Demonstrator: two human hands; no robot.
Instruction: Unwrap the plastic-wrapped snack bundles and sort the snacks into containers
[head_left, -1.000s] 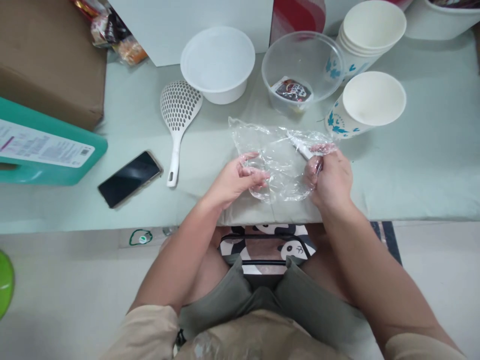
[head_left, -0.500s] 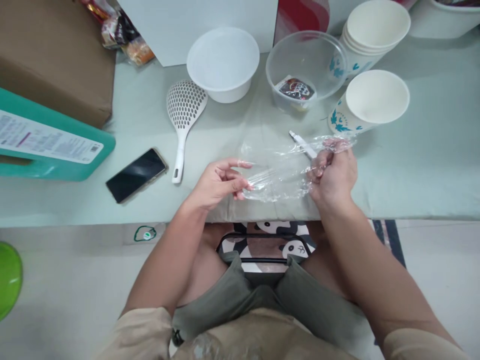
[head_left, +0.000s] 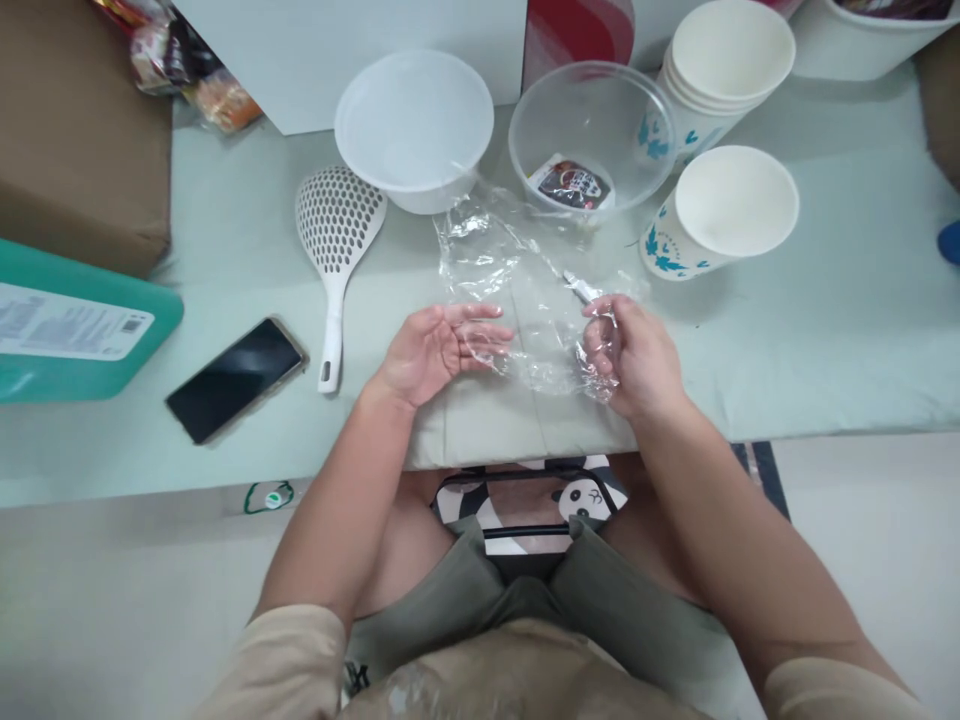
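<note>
One L hand uncurled, palm showing; R hand curled, gripping clr plastic.

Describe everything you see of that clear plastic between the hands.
The clear plastic looks like thin, colourless film, crumpled, with shiny creases; whether it is a bag or a flat sheet I cannot tell. It spreads over the near part of the table, its far edge running toward the two bowls. The left hand is open, fingers overlapping its near-left side. Its right side gathers at the right hand, which grips a slim tool.
</note>
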